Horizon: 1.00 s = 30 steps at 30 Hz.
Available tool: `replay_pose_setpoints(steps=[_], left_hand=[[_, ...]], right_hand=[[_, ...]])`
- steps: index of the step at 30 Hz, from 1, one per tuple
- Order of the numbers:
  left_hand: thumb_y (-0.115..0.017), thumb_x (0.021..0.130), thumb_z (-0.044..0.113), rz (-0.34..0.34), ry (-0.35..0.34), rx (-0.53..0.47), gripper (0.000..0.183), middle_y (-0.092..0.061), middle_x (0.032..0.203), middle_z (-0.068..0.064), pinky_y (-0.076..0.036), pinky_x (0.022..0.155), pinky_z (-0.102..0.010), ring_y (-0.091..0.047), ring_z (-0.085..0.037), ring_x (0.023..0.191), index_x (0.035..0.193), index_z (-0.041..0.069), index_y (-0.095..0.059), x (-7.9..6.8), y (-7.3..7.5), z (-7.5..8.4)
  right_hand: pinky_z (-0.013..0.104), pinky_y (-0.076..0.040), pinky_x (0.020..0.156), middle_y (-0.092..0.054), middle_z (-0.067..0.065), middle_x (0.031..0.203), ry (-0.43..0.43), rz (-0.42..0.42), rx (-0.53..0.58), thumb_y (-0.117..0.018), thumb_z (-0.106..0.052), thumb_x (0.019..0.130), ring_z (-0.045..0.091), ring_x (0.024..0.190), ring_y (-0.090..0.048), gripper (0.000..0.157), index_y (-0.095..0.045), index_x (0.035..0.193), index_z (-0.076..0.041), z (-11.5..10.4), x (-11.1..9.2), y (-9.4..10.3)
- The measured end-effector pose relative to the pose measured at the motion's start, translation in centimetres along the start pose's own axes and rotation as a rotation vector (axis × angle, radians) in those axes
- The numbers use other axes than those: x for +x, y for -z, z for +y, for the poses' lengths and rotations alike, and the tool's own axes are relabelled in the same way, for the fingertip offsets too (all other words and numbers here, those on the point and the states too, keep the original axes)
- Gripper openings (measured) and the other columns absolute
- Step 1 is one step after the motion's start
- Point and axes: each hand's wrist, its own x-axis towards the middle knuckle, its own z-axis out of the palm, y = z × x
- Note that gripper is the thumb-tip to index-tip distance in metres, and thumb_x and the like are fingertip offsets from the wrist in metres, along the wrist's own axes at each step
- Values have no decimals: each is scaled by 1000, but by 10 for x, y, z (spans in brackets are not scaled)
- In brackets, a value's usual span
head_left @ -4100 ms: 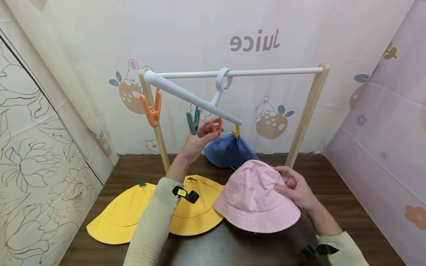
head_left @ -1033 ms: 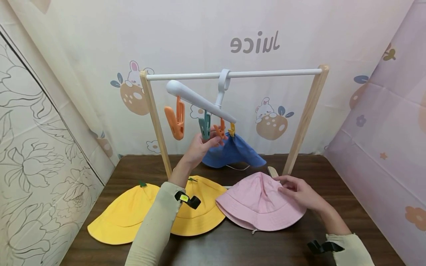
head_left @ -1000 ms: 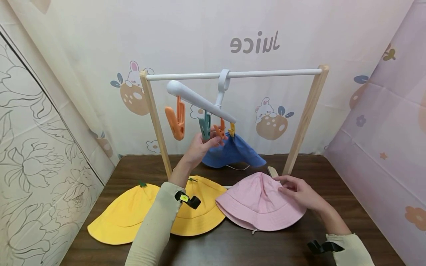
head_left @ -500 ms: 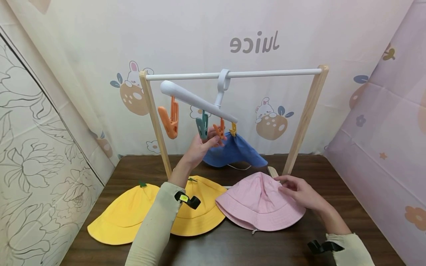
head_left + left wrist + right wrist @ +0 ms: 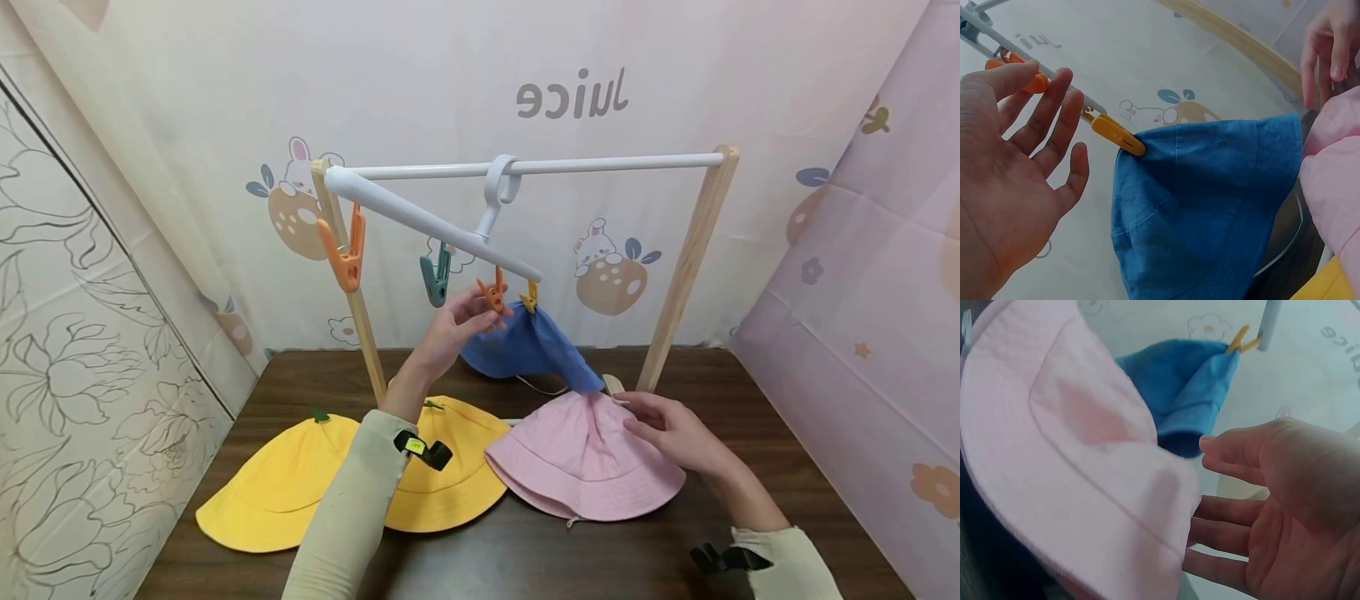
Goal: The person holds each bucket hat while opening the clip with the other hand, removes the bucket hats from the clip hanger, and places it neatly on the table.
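Note:
My left hand (image 5: 459, 327) pinches a small orange clothespin (image 5: 492, 297) under the white hanger (image 5: 420, 218), thumb and forefinger at its handles; the other fingers spread loosely in the left wrist view. Beside it, a yellow clothespin (image 5: 1116, 134) grips the crown of a blue bucket hat (image 5: 1200, 194), which hangs from the hanger's far end. At the right, a pink bucket hat (image 5: 585, 467) sits brim down. My right hand (image 5: 663, 425) touches its side near the top with relaxed fingers; in the right wrist view the thumb stands clear of the cloth and the fingertips are hidden behind it.
A rack with wooden legs (image 5: 686, 267) and a white rod (image 5: 615, 164) carries the hanger. A green clothespin (image 5: 436, 275) and a larger orange clothespin (image 5: 347, 250) hang nearer. Two yellow hats, one far left (image 5: 277, 483) and one mid-table (image 5: 442, 475), lie on the brown table (image 5: 525, 558).
The hanger has swung, its near end going left. The blue hat's brim has come right, over the pink hat's top. Since the oldest frame, the pink hat has come to sit lower.

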Motion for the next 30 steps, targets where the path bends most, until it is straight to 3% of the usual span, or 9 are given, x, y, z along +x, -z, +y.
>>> replay_pose_setpoints(steps=[5,9,11,14,16,18,23,26,30], left_hand=[[-53,112,3,1,-31,33,50,-79,113,20,-57,105,-34,-75,-5,104,161,-6,-50,2,0,-2],[-52,113,3,2,-29,32,47,-79,113,21,-55,111,-42,-75,-5,104,159,-8,-51,3,0,-4],[-52,113,2,-1,-28,27,45,-79,114,21,-54,112,-43,-75,-4,104,156,-9,-51,3,0,-5],[-51,113,0,-7,-31,19,43,-79,114,21,-54,109,-40,-74,-4,104,154,-11,-50,3,0,-7],[-50,113,0,-8,-31,19,43,-79,114,21,-54,108,-39,-74,-4,104,155,-11,-49,4,0,-8],[-50,114,1,-8,-31,22,44,-79,114,22,-53,109,-42,-74,-4,104,156,-12,-48,5,0,-10],[-51,115,1,-4,-19,37,44,-78,115,23,-53,113,-48,-74,-3,105,157,-10,-49,6,0,-14],[-51,115,2,3,-10,41,44,-78,115,23,-54,110,-40,-74,-3,106,158,-8,-50,6,1,-16],[-52,116,3,18,8,42,45,-78,117,21,-55,107,-30,-74,-3,108,159,-5,-50,4,1,-17]], right_hand=[[9,-53,101,-69,35,150,77,33,31,-75,-8,107,40,132,-75,50,-62,151,11,-10,3,-1],[11,-54,102,-69,34,150,85,77,14,-76,-8,106,43,132,-74,51,-62,153,8,-14,4,-1],[11,-54,103,-70,31,151,75,91,15,-77,-8,106,33,133,-75,51,-63,154,4,-15,4,-1],[10,-53,104,-70,29,152,67,97,32,-77,-8,106,6,133,-71,52,-63,155,3,-19,7,0],[9,-52,105,-70,29,153,63,102,41,-77,-9,106,-3,132,-67,53,-62,155,2,-23,9,0],[8,-50,105,-69,28,154,59,109,39,-78,-9,106,5,136,-70,54,-62,156,0,-27,11,0],[4,-46,103,-69,27,155,45,126,26,-78,-11,106,47,144,-66,54,-62,158,-3,-35,14,0],[8,-50,103,-68,28,157,43,126,32,-77,-11,106,52,145,-64,55,-61,158,-2,-37,17,-1],[30,-62,108,-66,27,159,40,129,30,-78,-11,106,52,146,-64,56,-61,159,-4,-37,20,-2]])
